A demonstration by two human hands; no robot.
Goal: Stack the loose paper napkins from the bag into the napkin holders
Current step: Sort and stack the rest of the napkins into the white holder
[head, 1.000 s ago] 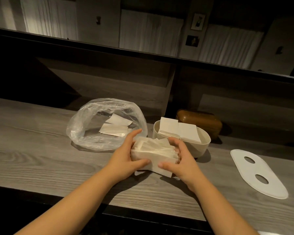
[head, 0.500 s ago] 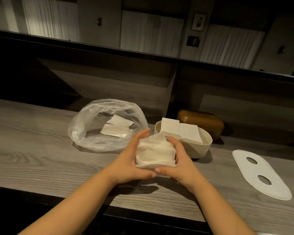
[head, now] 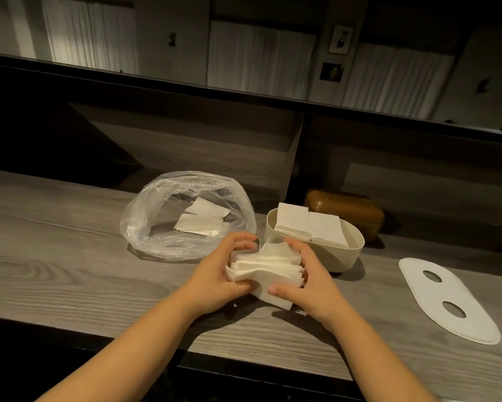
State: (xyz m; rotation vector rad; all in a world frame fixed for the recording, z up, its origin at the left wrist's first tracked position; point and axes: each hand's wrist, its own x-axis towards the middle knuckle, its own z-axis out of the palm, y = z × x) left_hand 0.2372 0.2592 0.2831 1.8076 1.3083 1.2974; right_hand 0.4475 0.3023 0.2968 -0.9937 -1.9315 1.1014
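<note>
Your left hand (head: 215,274) and right hand (head: 307,282) are together at the near centre of the tabletop (head: 70,256), both clamped on 1 uneven stack of napkins (head: 265,266). Your left fingers curl over the stack's 9 o'clock side; your right thumb lies on its lowest sheet and your right fingers wrap the 3 o'clock side. The sheets are fanned and misaligned, and 1 corner juts out toward 5 o'clock below your right thumb. Whether the stack rests on the tabletop or is held just above it cannot be told.

At 11 o'clock from the stack, just beside your left hand, lies a clear plastic bag (head: 145,227), mouth open toward you, with a few loose napkins (head: 199,224) lying flat inside.

At 1 o'clock from the stack, near your right fingers, stands an open cream napkin holder (head: 345,256). It contains 2 side-by-side piles of napkins (head: 310,227) that rise above its rim.

At 3 o'clock, well apart from your hands, a white oval lid (head: 452,309) with 2 holes lies flat on the tabletop.

Behind the cream holder, at 1 o'clock, sits a closed brown holder (head: 348,210) against the back panel.
</note>
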